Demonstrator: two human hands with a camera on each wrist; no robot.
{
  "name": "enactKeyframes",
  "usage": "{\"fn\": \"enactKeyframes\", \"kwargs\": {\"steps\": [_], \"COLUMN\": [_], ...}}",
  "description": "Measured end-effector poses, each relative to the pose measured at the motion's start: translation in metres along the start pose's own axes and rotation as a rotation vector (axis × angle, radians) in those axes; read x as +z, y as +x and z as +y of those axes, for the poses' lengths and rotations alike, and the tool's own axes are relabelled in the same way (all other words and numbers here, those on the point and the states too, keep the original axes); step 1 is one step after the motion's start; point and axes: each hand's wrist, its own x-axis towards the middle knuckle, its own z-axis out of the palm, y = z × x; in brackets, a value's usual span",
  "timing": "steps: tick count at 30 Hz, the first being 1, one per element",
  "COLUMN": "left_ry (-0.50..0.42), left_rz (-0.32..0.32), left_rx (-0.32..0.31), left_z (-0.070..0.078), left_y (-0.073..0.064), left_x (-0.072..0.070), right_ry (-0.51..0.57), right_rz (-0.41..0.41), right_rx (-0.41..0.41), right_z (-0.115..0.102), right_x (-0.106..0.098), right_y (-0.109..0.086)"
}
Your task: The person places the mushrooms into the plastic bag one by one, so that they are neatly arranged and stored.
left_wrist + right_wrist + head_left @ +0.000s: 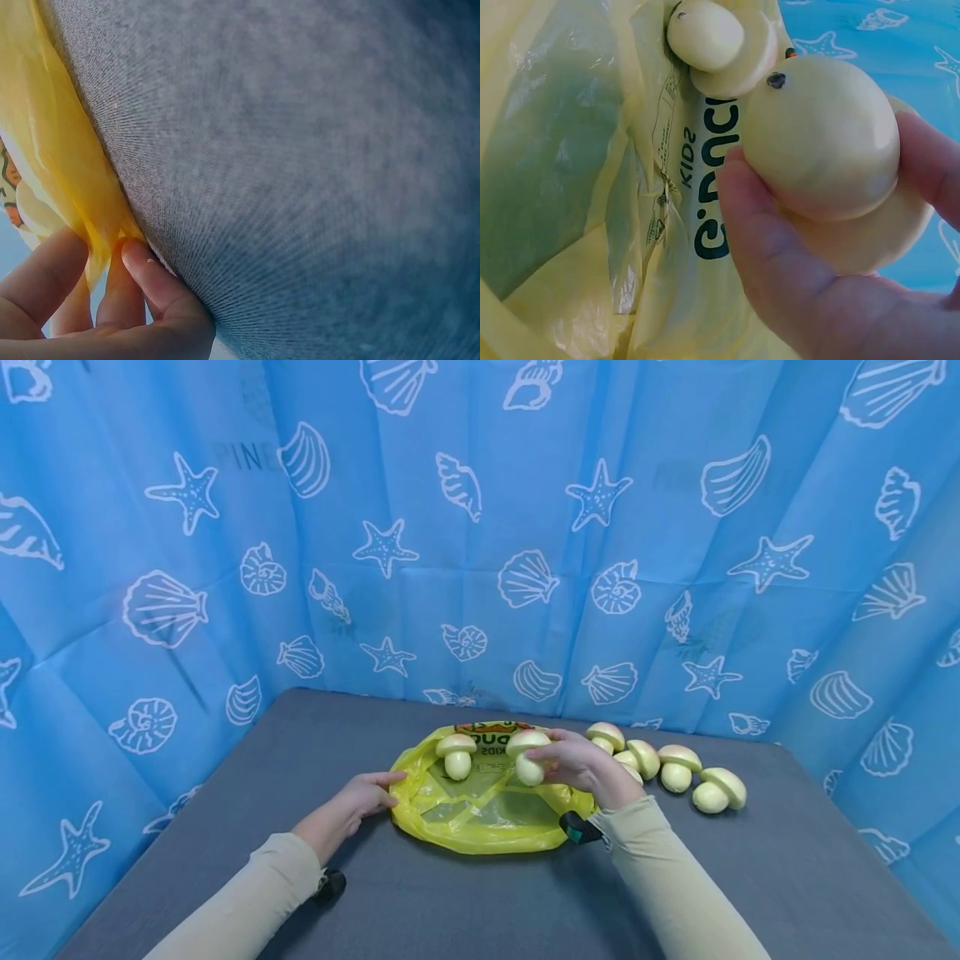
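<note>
A yellow plastic bag [480, 839] with dark lettering lies spread open on the table. At its left rim my left hand [352, 806] pinches the edge; the left wrist view shows fingers and thumb on the yellow film [67, 150]. My right hand [581, 767] grips a pale toy mushroom [529, 768] over the bag's right part, its round stem [825, 135] turned toward the right wrist camera. Another toy mushroom [457, 756] rests upright inside the bag at the back left. In the right wrist view that mushroom [705, 36] is beside the printed letters.
To the right of the bag, several more toy mushrooms [720, 791] lie in a loose group on the grey table [480, 910]. A blue curtain [480, 527] with white shells and starfish hangs behind and at both sides. Dark wrist devices [330, 887] sit by the sleeves.
</note>
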Motion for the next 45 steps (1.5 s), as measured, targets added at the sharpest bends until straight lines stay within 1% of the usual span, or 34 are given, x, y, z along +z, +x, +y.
{"fn": "enactKeyframes", "kwargs": {"steps": [3,6,12,19,23,27,30,32,36,41,43,45], "left_ry": [0.006,0.002,-0.004,-0.002,-0.002,0.003,0.002,-0.002,-0.006,0.006,0.007,0.004], "left_rz": [-0.006,-0.004,-0.001,0.007,0.004,0.004,0.007,0.011,0.02,0.014,0.014,0.016], "left_rx": [0.015,0.006,-0.012,-0.016,-0.017,-0.012,-0.011,-0.017,-0.024,-0.008,-0.006,-0.008], "left_z": [0.0,0.001,0.001,0.001,0.002,0.002,0.002,0.002,0.001,0.001,0.001,0.001], "left_y": [-0.001,0.0,0.001,0.001,0.0,0.0,-0.001,-0.001,0.0,0.0,-0.001,-0.001], "left_x": [0.0,0.001,0.0,0.001,0.001,0.001,0.001,0.001,0.001,0.001,0.001,0.001], "right_ry": [-0.06,-0.088,-0.048,-0.026,-0.015,-0.059,-0.099,-0.106,-0.066,0.009,0.025,0.041], "right_rz": [0.007,0.027,0.04,0.109,0.11,0.097,0.101,0.114,0.134,0.166,0.191,0.211], "right_rx": [0.028,0.055,0.059,0.095,0.107,0.113,0.114,0.116,0.137,0.183,0.21,0.21], "right_z": [-0.001,-0.002,-0.003,0.002,0.003,0.002,0.003,0.003,0.004,0.003,0.008,0.013], "right_x": [0.002,0.004,0.01,0.014,0.017,0.021,0.024,0.026,0.03,0.035,0.034,0.033], "right_y": [0.001,0.003,0.012,0.025,0.028,0.029,0.031,0.033,0.036,0.042,0.054,0.062]}}
